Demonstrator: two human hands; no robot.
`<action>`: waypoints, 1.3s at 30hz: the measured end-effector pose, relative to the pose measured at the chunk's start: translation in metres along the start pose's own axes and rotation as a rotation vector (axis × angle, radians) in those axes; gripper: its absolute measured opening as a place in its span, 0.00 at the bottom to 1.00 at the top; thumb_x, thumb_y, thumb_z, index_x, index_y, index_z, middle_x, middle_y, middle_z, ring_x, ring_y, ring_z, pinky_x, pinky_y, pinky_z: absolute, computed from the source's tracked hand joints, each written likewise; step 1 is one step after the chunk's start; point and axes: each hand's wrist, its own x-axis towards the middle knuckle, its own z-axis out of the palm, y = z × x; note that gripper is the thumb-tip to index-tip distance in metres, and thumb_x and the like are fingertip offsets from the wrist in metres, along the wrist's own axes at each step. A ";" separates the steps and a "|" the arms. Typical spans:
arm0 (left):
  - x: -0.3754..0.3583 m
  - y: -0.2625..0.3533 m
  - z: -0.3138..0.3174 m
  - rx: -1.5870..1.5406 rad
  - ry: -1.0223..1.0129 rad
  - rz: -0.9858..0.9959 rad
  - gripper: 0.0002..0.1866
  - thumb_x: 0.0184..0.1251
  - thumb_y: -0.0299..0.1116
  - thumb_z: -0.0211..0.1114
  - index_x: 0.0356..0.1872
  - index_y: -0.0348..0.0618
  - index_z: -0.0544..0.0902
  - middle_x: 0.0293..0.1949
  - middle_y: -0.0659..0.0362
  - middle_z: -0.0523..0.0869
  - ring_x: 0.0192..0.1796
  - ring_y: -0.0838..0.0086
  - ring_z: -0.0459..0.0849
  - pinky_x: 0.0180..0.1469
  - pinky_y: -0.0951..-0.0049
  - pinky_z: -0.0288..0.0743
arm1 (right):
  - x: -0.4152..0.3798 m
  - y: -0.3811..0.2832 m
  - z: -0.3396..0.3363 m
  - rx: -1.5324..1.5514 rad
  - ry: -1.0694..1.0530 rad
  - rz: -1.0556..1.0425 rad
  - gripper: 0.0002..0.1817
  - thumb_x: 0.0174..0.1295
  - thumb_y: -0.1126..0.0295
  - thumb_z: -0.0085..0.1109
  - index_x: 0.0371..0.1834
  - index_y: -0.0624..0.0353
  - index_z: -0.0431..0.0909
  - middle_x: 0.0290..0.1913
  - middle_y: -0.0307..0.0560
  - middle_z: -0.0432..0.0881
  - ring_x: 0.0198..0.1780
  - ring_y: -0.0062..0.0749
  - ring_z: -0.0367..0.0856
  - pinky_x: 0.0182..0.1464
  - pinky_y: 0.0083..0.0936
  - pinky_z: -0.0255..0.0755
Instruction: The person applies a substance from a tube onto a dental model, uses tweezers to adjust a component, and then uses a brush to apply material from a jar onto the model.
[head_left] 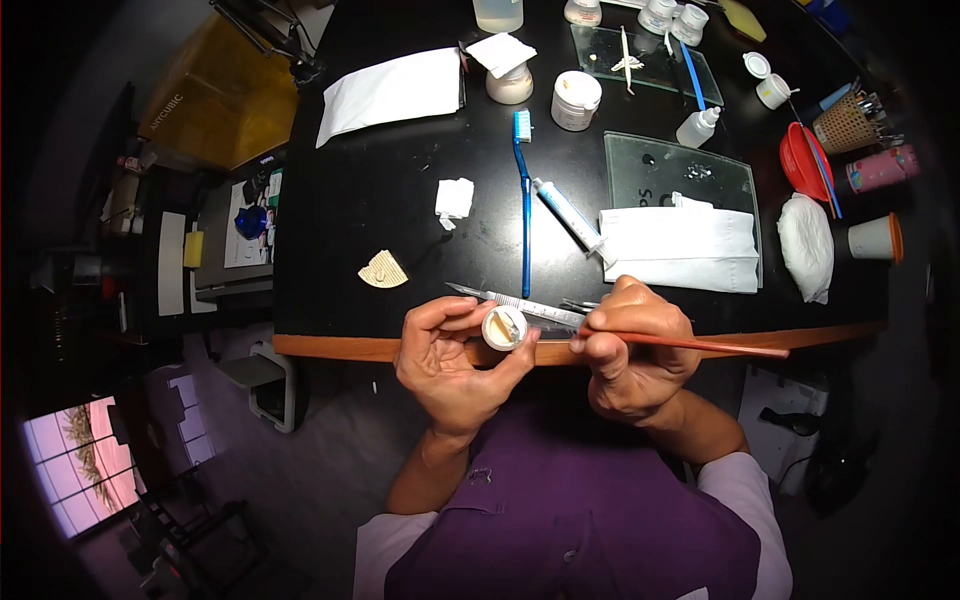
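Note:
My left hand [455, 365] holds a small round white cup [504, 328] between thumb and fingers, just over the table's front edge. Something yellowish and a grey bit show inside the cup. In my right hand [640, 350] is a thin reddish-brown handle [720, 346], pinched between thumb and fingers and pointing right; its working tip cannot be made out. A clear marked tool with a pointed end [530, 306] lies behind the cup, between the two hands. The blue toothbrush [526, 220] and a tube [570, 218] lie just beyond.
Farther back are a glass plate [625, 160] with folded white paper [680, 250], a white jar [576, 100], a dropper bottle [698, 127] and a red bowl [803, 160]. A beige piece [383, 270] and crumpled tissue [455, 199] lie left. The wooden table edge [330, 346] runs in front.

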 end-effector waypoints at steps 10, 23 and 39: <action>0.006 0.011 0.000 -0.101 -0.051 -0.064 0.36 0.50 0.15 0.85 0.59 0.31 0.73 0.48 0.44 0.90 0.54 0.67 0.93 0.60 0.69 0.89 | 0.002 0.007 0.005 -0.064 -0.042 0.116 0.10 0.65 0.78 0.77 0.46 0.67 0.88 0.37 0.51 0.92 0.34 0.33 0.90 0.35 0.24 0.80; 0.012 0.025 0.009 0.005 -0.117 -0.012 0.34 0.49 0.13 0.84 0.55 0.36 0.71 0.51 0.44 0.88 0.57 0.65 0.92 0.63 0.66 0.89 | 0.003 0.002 0.005 -0.025 -0.034 0.224 0.10 0.61 0.79 0.78 0.44 0.64 0.89 0.40 0.50 0.92 0.37 0.27 0.89 0.38 0.23 0.81; 0.013 0.019 0.015 0.124 -0.115 0.016 0.31 0.50 0.19 0.88 0.51 0.35 0.74 0.45 0.47 0.92 0.48 0.70 0.95 0.53 0.74 0.91 | 0.007 0.001 -0.001 -0.081 -0.051 0.337 0.13 0.61 0.75 0.77 0.47 0.66 0.86 0.40 0.50 0.90 0.42 0.28 0.90 0.42 0.21 0.82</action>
